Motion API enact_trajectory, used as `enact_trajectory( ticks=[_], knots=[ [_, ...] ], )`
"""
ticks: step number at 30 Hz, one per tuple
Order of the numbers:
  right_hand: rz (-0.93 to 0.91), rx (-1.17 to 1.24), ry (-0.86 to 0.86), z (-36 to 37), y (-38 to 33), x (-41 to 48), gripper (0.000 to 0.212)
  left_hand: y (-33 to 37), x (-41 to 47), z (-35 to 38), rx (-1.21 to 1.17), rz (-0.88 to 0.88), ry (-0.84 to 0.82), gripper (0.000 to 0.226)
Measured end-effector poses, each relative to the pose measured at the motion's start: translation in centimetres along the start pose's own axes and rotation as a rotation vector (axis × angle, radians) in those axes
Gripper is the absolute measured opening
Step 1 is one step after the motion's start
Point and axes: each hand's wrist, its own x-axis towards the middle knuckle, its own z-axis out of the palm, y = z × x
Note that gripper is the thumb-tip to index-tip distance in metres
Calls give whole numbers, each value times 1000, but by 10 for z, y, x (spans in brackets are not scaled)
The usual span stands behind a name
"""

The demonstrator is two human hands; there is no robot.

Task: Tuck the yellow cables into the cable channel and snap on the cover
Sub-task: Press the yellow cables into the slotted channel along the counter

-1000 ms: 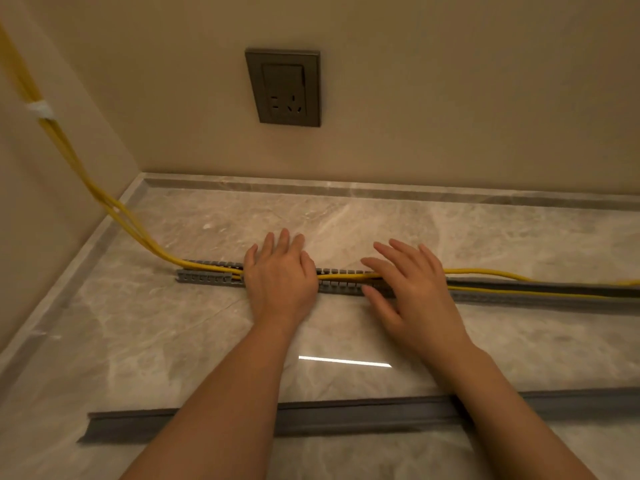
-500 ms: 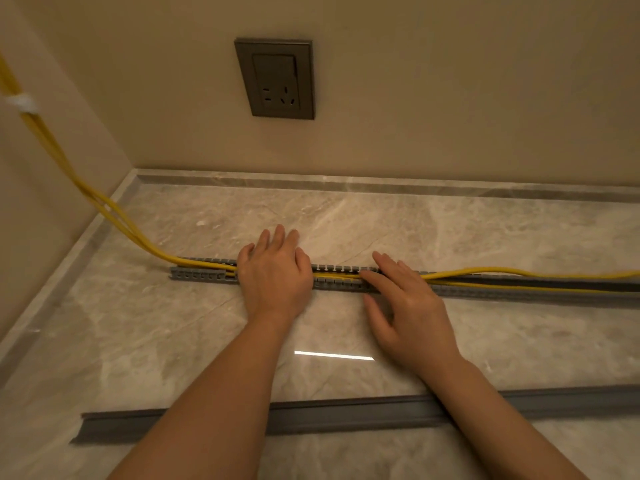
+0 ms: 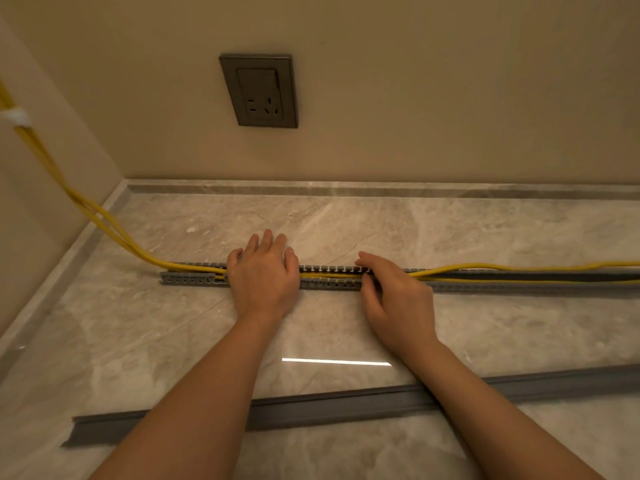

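My left hand (image 3: 263, 275) lies flat, fingers straight, pressing the cables (image 3: 485, 268) into the channel (image 3: 187, 278). My right hand (image 3: 394, 299) curls its fingers over the channel just beside it; I cannot tell if it pinches a cable. The channel runs left to right. The loose stretch rises out to the right, nearest my right hand. The cover (image 3: 311, 407) lies parallel, nearer me.

Beige walls (image 3: 433, 98), dark socket (image 3: 259, 91), glossy marble floor (image 3: 485, 233).
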Motion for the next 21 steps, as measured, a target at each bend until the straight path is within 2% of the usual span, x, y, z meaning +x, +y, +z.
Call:
enact_trajectory(
  ticks=[3, 7, 13, 17, 21],
  knots=[
    [38, 54, 40, 0, 2, 0, 24, 2, -3, -5, -74, 80, 28, 48],
    [53, 105, 40, 0, 5, -1, 25, 20, -16, -10, -95, 310, 36, 42],
    [92, 213, 57, -3, 6, -1, 30, 87, -21, -1, -44, 295, -90, 46],
    [165, 286, 61, -3, 6, -1, 35, 105, -26, 11, 32, 149, -154, 49],
    [162, 332, 37, -3, 8, -1, 35, 100, -35, 14, 134, 259, -109, 54]
  ],
)
